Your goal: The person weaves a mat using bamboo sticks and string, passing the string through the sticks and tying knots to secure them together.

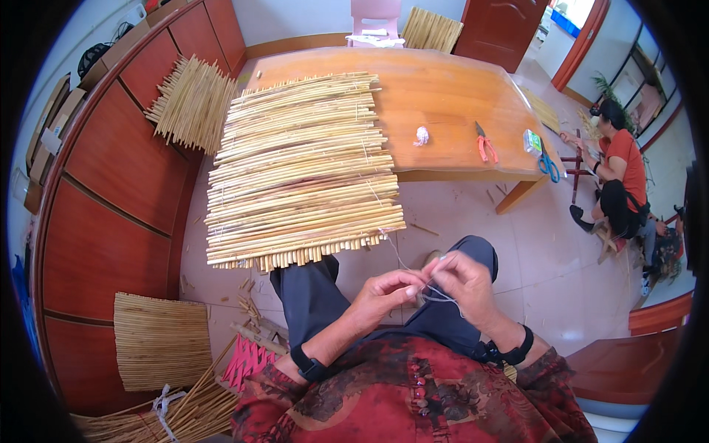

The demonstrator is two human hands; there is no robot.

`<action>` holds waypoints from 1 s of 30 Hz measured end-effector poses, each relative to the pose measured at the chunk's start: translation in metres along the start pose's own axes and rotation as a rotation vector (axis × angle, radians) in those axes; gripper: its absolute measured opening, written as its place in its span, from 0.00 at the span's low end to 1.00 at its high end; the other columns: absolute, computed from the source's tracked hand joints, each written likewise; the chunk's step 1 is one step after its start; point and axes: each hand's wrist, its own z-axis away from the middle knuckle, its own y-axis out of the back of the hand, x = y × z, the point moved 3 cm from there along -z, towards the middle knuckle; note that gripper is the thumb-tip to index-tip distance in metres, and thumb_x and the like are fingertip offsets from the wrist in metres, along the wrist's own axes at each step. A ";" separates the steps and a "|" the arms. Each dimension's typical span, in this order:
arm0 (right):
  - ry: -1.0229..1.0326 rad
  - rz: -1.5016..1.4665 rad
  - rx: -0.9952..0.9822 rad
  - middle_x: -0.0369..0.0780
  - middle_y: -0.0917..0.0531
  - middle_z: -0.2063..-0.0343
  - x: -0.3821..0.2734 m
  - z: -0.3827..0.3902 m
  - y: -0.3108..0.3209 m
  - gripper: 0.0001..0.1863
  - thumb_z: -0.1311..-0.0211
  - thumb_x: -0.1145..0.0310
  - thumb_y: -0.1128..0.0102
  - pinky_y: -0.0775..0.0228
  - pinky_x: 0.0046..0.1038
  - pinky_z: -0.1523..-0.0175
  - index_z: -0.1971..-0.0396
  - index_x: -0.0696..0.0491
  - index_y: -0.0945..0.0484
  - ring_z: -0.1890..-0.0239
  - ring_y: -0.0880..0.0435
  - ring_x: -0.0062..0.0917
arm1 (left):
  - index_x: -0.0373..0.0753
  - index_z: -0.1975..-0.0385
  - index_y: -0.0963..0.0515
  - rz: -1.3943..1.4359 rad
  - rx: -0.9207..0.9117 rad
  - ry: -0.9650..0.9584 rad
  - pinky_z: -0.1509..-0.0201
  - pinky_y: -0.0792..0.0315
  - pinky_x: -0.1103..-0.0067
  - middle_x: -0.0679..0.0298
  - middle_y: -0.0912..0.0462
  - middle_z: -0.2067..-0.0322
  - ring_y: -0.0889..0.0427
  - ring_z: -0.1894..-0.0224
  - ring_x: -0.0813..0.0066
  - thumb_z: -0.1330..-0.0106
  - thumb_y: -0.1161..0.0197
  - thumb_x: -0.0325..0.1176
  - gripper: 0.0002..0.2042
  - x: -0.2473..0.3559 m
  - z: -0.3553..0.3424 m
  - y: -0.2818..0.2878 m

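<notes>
My left hand and my right hand meet over my lap, fingers closed on a thin pale cord. The cord runs up to the lower right corner of a mat of straw-coloured reed sticks, which lies on the wooden table and overhangs its near edge. Thin ties cross the sticks. Right of the mat on the table are a small ball of white string, red-handled pliers, blue-handled scissors and a small green-and-clear box.
Red cabinets line the left, with a stick bundle, a finished mat and long sticks beside them. At right, a co-worker in orange sits low; another person is partly visible. A pink chair stands behind the table.
</notes>
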 end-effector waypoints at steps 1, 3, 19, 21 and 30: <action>-0.046 -0.157 0.097 0.38 0.24 0.69 -0.001 -0.007 0.009 0.05 0.40 0.74 0.49 0.32 0.19 0.62 0.69 0.60 0.28 0.72 0.25 0.20 | 0.36 0.63 0.26 0.000 0.003 -0.001 0.57 0.31 0.79 0.61 0.23 0.63 0.25 0.58 0.74 0.38 0.43 0.32 0.08 -0.006 0.002 0.009; -0.092 -0.310 0.204 0.39 0.24 0.68 -0.002 -0.019 0.027 0.06 0.38 0.73 0.51 0.31 0.20 0.62 0.69 0.60 0.29 0.74 0.25 0.20 | 0.35 0.59 0.27 0.285 0.418 0.220 0.48 0.35 0.71 0.59 0.27 0.54 0.31 0.47 0.68 0.39 0.43 0.35 0.13 -0.035 0.011 0.057; 0.332 0.820 -0.188 0.44 0.25 0.73 0.051 -0.083 -0.027 0.08 0.46 0.70 0.46 0.31 0.34 0.63 0.67 0.54 0.23 0.67 0.24 0.39 | 0.36 0.46 0.40 0.673 0.502 0.017 0.44 0.33 0.62 0.58 0.31 0.50 0.32 0.46 0.60 0.38 0.43 0.36 0.23 -0.057 -0.043 0.094; 0.379 0.869 -0.174 0.43 0.25 0.72 0.057 -0.090 -0.024 0.07 0.46 0.71 0.46 0.31 0.33 0.63 0.67 0.54 0.24 0.67 0.24 0.39 | 0.36 0.45 0.40 0.626 0.482 0.000 0.44 0.33 0.60 0.58 0.31 0.49 0.31 0.46 0.59 0.38 0.43 0.35 0.23 -0.053 -0.043 0.091; 0.038 0.175 0.014 0.38 0.23 0.72 0.096 -0.091 0.014 0.10 0.39 0.69 0.53 0.34 0.22 0.58 0.68 0.60 0.27 0.67 0.25 0.20 | 0.39 0.47 0.37 0.586 0.731 -0.383 0.44 0.34 0.74 0.65 0.28 0.52 0.29 0.50 0.74 0.42 0.40 0.25 0.22 -0.035 -0.045 0.089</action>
